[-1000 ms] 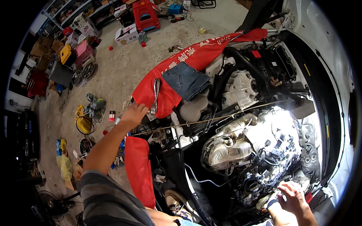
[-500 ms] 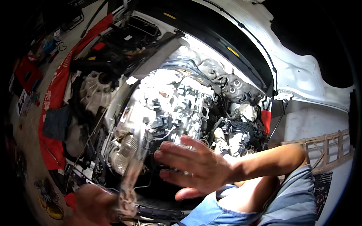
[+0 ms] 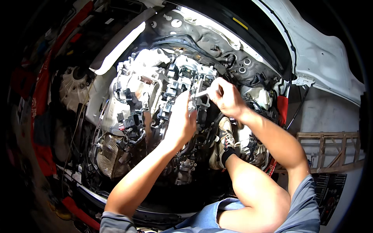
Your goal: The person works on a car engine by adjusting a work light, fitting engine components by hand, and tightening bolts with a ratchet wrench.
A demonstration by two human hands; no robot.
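Note:
My left hand (image 3: 182, 123) is over the exposed engine (image 3: 143, 87), fingers stretched away from me and thumb apart. Glare washes out its fingertips, and I see nothing gripped there. To its right, my right hand (image 3: 227, 99) is closed in a pinch. A small pale strip (image 3: 201, 93) sticks out from its fingers toward the left hand; its kind cannot be made out. Beneath both hands lie the engine's top and several black connectors, one being a connector block (image 3: 134, 122) to the left.
My shoe (image 3: 226, 138) stands in the engine bay, below my right forearm. A mesh-patterned metal shield (image 3: 112, 155) sits at the lower left. The raised white hood (image 3: 322, 58) is at the upper right, held by a thin strut (image 3: 298, 108). Red cloth (image 3: 44, 151) covers the left fender.
My left hand has moved from the lower left up onto the engine. My right hand, spread before, has risen and closed around the pale strip. The view has shifted; the engine appears less glaring.

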